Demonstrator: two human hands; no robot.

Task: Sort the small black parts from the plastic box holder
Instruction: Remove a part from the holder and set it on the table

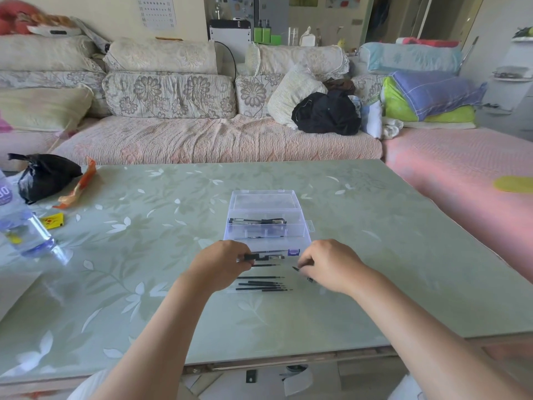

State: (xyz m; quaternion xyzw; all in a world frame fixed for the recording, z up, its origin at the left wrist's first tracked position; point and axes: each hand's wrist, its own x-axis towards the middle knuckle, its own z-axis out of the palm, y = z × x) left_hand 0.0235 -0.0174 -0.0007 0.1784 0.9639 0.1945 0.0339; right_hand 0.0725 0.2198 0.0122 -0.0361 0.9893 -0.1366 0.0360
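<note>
Clear plastic shows first at the left edge of the frame, where a water bottle (27, 233) lies on the green glass table (375, 255). Above it sits a black bag (46, 176), with an orange wrapper (78, 186) and a yellow packet (53, 220) beside it. Towards the centre, the left hand (222, 264) has its fingers curled, pinching one end of a thick black pen-like part (253, 257) at the near edge of the plastic box (268, 203). Just below, a row of thin black parts (262, 284) lies side by side on the table, apparently already sorted out. The box, in the middle of the frame, stands with its lid open away from the viewer. Its far compartment holds a few black and silver pieces (258, 221), while the middle one looks nearly empty, though glare makes that hard to judge. Right of centre, the right hand (326, 264) is curled around another thin black part (302, 274), held slantwise just above the table. The sorting looks partway done: one group is laid out, two pieces are in hand, and the far compartment is not yet emptied.
</note>
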